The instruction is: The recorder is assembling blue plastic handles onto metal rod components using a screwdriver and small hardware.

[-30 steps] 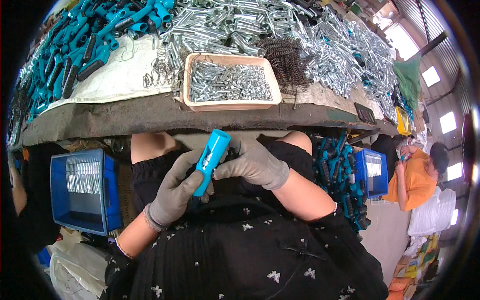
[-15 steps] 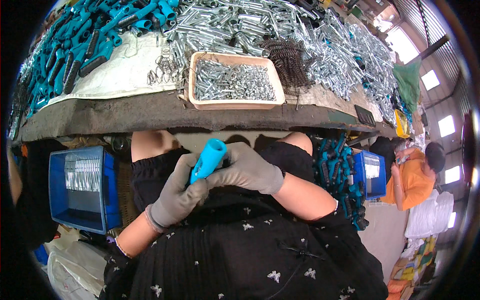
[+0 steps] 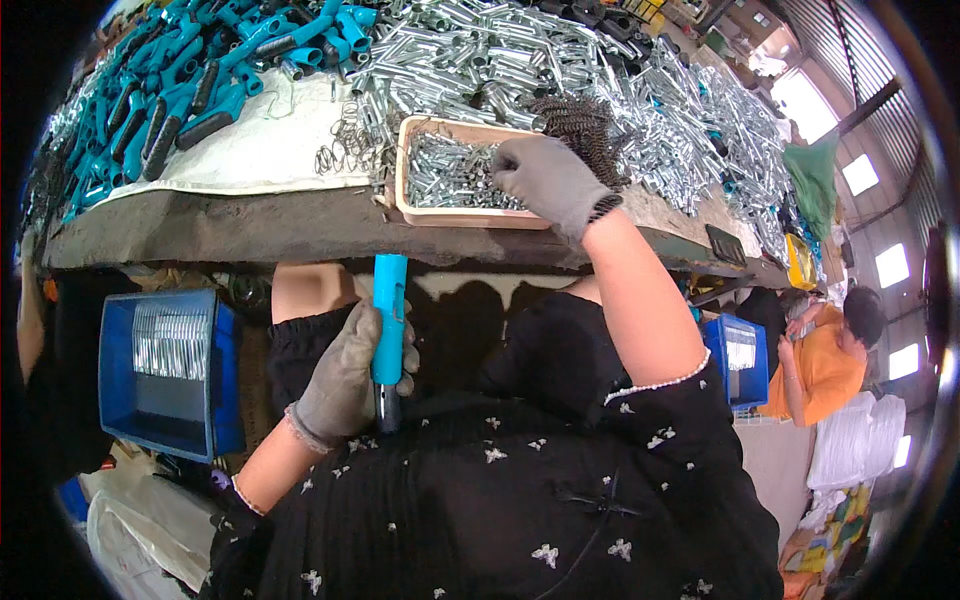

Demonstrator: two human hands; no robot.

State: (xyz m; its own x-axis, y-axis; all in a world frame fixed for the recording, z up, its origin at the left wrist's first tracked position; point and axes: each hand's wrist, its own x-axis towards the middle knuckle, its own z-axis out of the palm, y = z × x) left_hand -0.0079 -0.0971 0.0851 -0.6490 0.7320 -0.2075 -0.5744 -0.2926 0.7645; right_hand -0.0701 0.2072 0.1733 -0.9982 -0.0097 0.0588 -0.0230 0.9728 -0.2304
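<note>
My left hand (image 3: pixel 342 388), in a grey glove, is wrapped round a teal tubular handle (image 3: pixel 389 300) above my lap. The handle stands nearly upright, with a slot in its side and a dark shiny tube end below. Over the right part of a pale shallow tray (image 3: pixel 470 217) is my gloved right hand (image 3: pixel 555 185). Its fingers are curled together and point down at the small metal parts (image 3: pixel 440 170) inside. What those fingertips hold, if anything, is hidden.
Teal handles (image 3: pixel 165 90) heap up at the back left of the bench. Metal tubes (image 3: pixel 450 60) and dark springs (image 3: pixel 580 125) lie behind the tray, wire rings (image 3: pixel 345 140) left of it. A blue crate (image 3: pixel 160 400) stands at left. A person in orange (image 3: pixel 825 365) sits at right.
My right hand has left the teal handle and reached forward to the tray. The handle, now in my left hand alone, has turned more upright and moved slightly left.
</note>
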